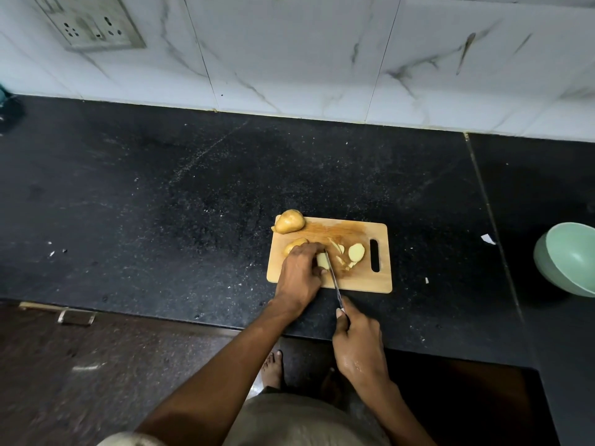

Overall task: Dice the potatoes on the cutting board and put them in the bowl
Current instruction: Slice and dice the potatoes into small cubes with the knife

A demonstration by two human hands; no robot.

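Head view, right hand (357, 341) grips knife (333, 278), left hand (301, 273) holds potato (322, 260)

A whole potato (288, 221) sits at the wooden board's (354, 281) far-left corner; pale slices (356, 252) lie mid-board; the green bowl (570, 262) stands far right.

Potatoes (288, 221) on cutting board (354, 281); bowl (566, 259) far right.
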